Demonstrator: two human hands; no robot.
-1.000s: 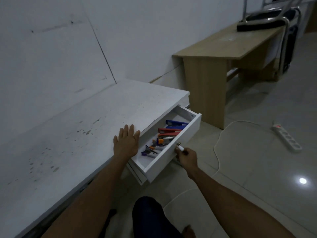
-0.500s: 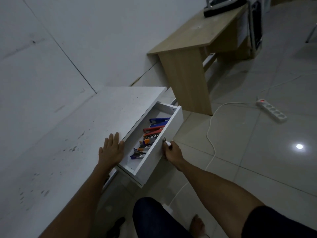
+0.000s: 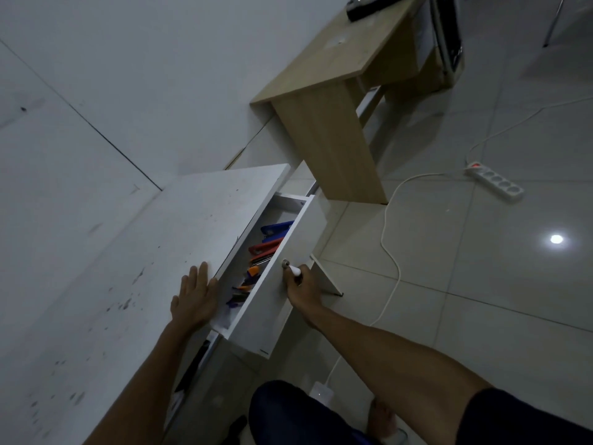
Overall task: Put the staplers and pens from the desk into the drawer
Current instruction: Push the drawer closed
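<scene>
Our left hand (image 3: 195, 300) lay flat on the white desk (image 3: 128, 258) at its front edge. Its fingers (image 3: 202, 277) were straight and close together and held nothing. Our right hand (image 3: 303, 292) had its fingers curled round the white knob (image 3: 290, 268) on the front of the drawer (image 3: 276, 313), gripping it.

Compared with a second before, the drawer stood further in. The gap between its front and the desk edge had narrowed, and less of its inside showed. Both hands sat as before, one on the desk and one on the knob.

Inside the drawer a blue stapler (image 3: 277, 227) lay toward the far end, with a red stapler (image 3: 265, 247) just nearer. The pens (image 3: 248, 277) lay in a loose heap nearer again, between our two hands. They were just beside the left fingertips, and the front panel stood between them and the right hand.
</scene>
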